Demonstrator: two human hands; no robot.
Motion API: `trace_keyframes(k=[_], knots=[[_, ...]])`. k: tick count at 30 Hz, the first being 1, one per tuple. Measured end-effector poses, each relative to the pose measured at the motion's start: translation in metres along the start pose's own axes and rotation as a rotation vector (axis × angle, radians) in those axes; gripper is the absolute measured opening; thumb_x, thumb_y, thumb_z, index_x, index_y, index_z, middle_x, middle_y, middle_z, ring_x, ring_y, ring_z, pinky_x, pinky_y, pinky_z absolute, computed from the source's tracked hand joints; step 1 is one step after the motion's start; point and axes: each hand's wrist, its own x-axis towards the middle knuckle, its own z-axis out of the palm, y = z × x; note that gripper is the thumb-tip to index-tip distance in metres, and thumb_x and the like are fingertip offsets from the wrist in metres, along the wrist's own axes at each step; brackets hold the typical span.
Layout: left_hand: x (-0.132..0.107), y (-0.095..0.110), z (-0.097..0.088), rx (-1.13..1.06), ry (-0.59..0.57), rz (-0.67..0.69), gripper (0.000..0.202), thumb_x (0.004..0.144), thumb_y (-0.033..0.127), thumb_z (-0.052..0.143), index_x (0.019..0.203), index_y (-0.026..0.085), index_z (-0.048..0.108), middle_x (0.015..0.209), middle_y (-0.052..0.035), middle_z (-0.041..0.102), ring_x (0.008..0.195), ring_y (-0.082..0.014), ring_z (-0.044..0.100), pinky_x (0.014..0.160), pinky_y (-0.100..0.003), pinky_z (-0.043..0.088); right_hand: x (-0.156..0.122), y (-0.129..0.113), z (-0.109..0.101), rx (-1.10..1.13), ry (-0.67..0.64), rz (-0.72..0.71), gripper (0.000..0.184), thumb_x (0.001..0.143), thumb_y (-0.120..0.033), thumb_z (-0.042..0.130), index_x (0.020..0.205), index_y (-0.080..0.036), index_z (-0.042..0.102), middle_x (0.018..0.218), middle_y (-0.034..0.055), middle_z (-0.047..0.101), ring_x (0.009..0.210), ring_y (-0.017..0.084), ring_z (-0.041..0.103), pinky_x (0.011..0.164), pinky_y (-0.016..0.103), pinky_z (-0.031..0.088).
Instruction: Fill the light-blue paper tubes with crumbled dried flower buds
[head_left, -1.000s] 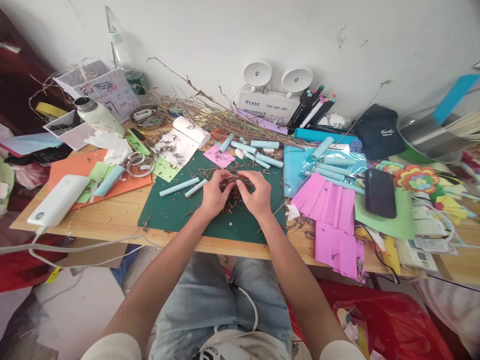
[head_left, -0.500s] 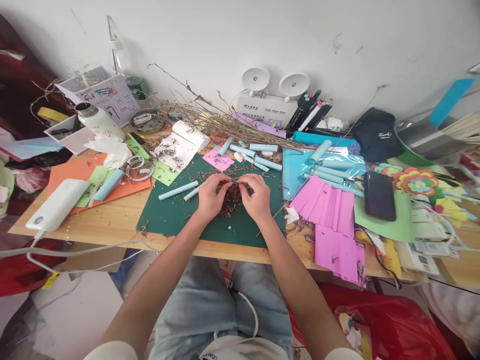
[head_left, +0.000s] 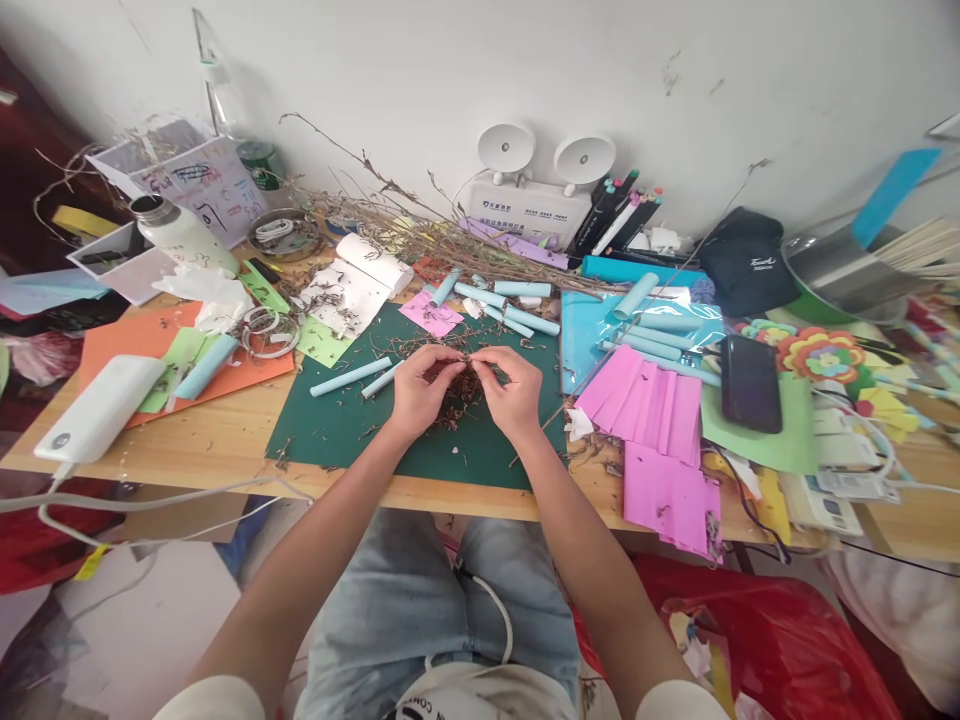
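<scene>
Over a green cutting mat (head_left: 330, 425), my left hand (head_left: 422, 390) and my right hand (head_left: 511, 388) meet almost fingertip to fingertip. Each pinches thumb against forefinger on a small bit of dried plant (head_left: 466, 360), mostly hidden by the fingers. Below and between them lies a pile of brown dried plant bits (head_left: 459, 405), with crumbs scattered over the mat. A pale blue paper roll (head_left: 351, 377) lies left of my left hand, and a second one beside it is partly covered by that hand.
Dry twigs (head_left: 420, 240) stretch along the back, before a white emergency light (head_left: 529, 212). Pink paper strips (head_left: 645, 400), a black phone (head_left: 750, 383) and more blue rolls (head_left: 652, 345) lie to the right. At left are a power bank (head_left: 101, 408), orange paper (head_left: 112, 345) and a bottle (head_left: 184, 235).
The view has shifted slightly, so the table things sit a little further left and up. Both hands stay pinched together over the pile, fingertips slightly closer.
</scene>
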Motion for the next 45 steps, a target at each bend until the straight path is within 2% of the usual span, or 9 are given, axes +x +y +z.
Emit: trace_keyframes(k=[5, 12, 19, 23, 27, 33, 39, 42, 45], knots=[[0.0023, -0.0025, -0.0001, -0.141, 0.067, -0.078, 0.013, 0.083, 0.029, 0.07, 0.092, 0.019, 0.069, 0.094, -0.0044, 0.067, 0.089, -0.0156, 0.064, 0.08, -0.028, 0.053, 0.0012, -0.0006, -0.0034, -0.041, 0.049, 0.014, 0.012, 0.088, -0.019, 0.056, 0.087, -0.022, 0.068, 0.088, 0.0042, 0.069, 0.085, 0.018, 0.065, 0.08, 0.033, 0.054], [0.0024, -0.0017, 0.0018, -0.136, 0.019, -0.014, 0.008, 0.083, 0.024, 0.07, 0.09, 0.021, 0.074, 0.096, -0.0052, 0.07, 0.093, -0.0171, 0.066, 0.085, -0.032, 0.054, 0.0004, -0.0038, 0.0004, -0.1, -0.04, -0.044, 0.017, 0.088, -0.02, 0.058, 0.099, -0.025, 0.071, 0.102, 0.0061, 0.069, 0.098, 0.02, 0.064, 0.09, 0.038, 0.053], [0.0002, -0.004, 0.0012, -0.126, -0.002, -0.073, 0.009, 0.083, 0.026, 0.07, 0.089, 0.02, 0.074, 0.091, -0.004, 0.071, 0.085, -0.0156, 0.066, 0.078, -0.029, 0.054, -0.0012, 0.003, 0.0036, -0.034, -0.021, -0.026, 0.007, 0.088, -0.026, 0.065, 0.087, -0.023, 0.072, 0.088, 0.0034, 0.074, 0.083, 0.018, 0.068, 0.08, 0.033, 0.055], [-0.0005, -0.0062, 0.0005, -0.111, 0.008, -0.105, 0.01, 0.083, 0.026, 0.069, 0.09, 0.019, 0.072, 0.089, -0.0036, 0.07, 0.081, -0.0143, 0.066, 0.074, -0.027, 0.054, -0.0011, 0.002, 0.002, -0.039, -0.015, -0.005, 0.009, 0.087, -0.029, 0.067, 0.082, -0.023, 0.07, 0.082, 0.0022, 0.072, 0.076, 0.017, 0.067, 0.074, 0.032, 0.054], [0.0003, -0.0066, 0.0005, -0.136, 0.067, -0.144, 0.012, 0.084, 0.026, 0.067, 0.092, 0.018, 0.069, 0.089, -0.0035, 0.069, 0.079, -0.014, 0.065, 0.074, -0.026, 0.054, -0.0001, 0.0004, 0.0002, -0.048, 0.036, -0.023, 0.007, 0.088, -0.026, 0.065, 0.083, -0.022, 0.068, 0.082, 0.0027, 0.07, 0.079, 0.017, 0.066, 0.075, 0.032, 0.053], [0.0001, -0.0039, 0.0016, -0.062, 0.023, -0.099, 0.011, 0.087, 0.027, 0.063, 0.092, 0.019, 0.069, 0.091, -0.0045, 0.069, 0.082, -0.0147, 0.065, 0.076, -0.028, 0.053, 0.0006, -0.0022, 0.0005, -0.058, -0.002, -0.039, 0.007, 0.09, -0.023, 0.06, 0.086, -0.023, 0.066, 0.087, 0.0038, 0.071, 0.083, 0.018, 0.066, 0.078, 0.033, 0.053], [-0.0009, -0.0046, 0.0046, -0.248, 0.006, -0.159, 0.017, 0.083, 0.03, 0.07, 0.093, 0.019, 0.062, 0.089, -0.0023, 0.066, 0.082, -0.0128, 0.064, 0.076, -0.026, 0.054, -0.0009, -0.0034, 0.0048, -0.12, -0.062, -0.112, 0.011, 0.087, -0.02, 0.059, 0.092, -0.023, 0.068, 0.091, 0.005, 0.072, 0.086, 0.019, 0.064, 0.08, 0.034, 0.054], [-0.0024, -0.0057, 0.0053, -0.261, -0.021, -0.159, 0.018, 0.083, 0.03, 0.07, 0.092, 0.019, 0.06, 0.088, -0.0016, 0.065, 0.079, -0.0119, 0.064, 0.074, -0.026, 0.054, -0.0009, -0.0027, 0.0053, -0.153, -0.058, -0.148, 0.011, 0.086, -0.018, 0.058, 0.088, -0.022, 0.068, 0.088, 0.0058, 0.071, 0.084, 0.019, 0.063, 0.078, 0.034, 0.053], [-0.0037, -0.0061, 0.0056, -0.246, -0.04, -0.158, 0.016, 0.084, 0.028, 0.069, 0.09, 0.018, 0.059, 0.087, -0.0014, 0.065, 0.077, -0.0112, 0.063, 0.073, -0.025, 0.053, -0.0001, -0.0026, 0.0037, -0.153, -0.05, -0.121, 0.012, 0.084, -0.016, 0.057, 0.082, -0.022, 0.067, 0.083, 0.0044, 0.069, 0.082, 0.018, 0.062, 0.077, 0.033, 0.053]])
